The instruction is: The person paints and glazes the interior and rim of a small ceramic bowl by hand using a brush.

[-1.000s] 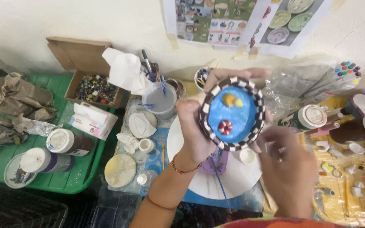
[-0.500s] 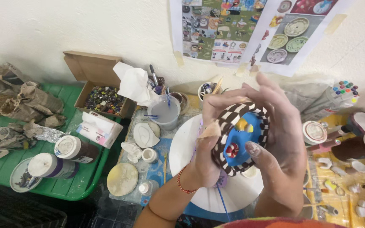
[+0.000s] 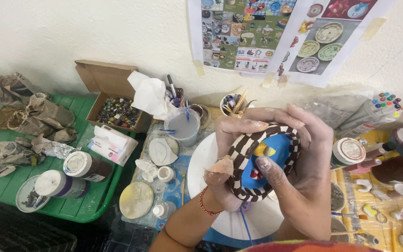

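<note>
Above white turntable (image 3: pixel 220 219), tilted blue bowl (image 3: pixel 271 154) with black-and-white checkered rim, yellow and red blobs inside, clasped between left hand (image 3: pixel 227 144) at nine o'clock and right hand (image 3: pixel 311 172) at three, thumb across interior.

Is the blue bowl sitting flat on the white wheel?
No, both hands, left hand and right hand, hold the blue bowl tilted up in the air above the white wheel.

A cardboard box (image 3: pixel 117 109) sits left of the water cup (image 3: pixel 182 126), behind the tissue pack (image 3: pixel 113 144).
</note>
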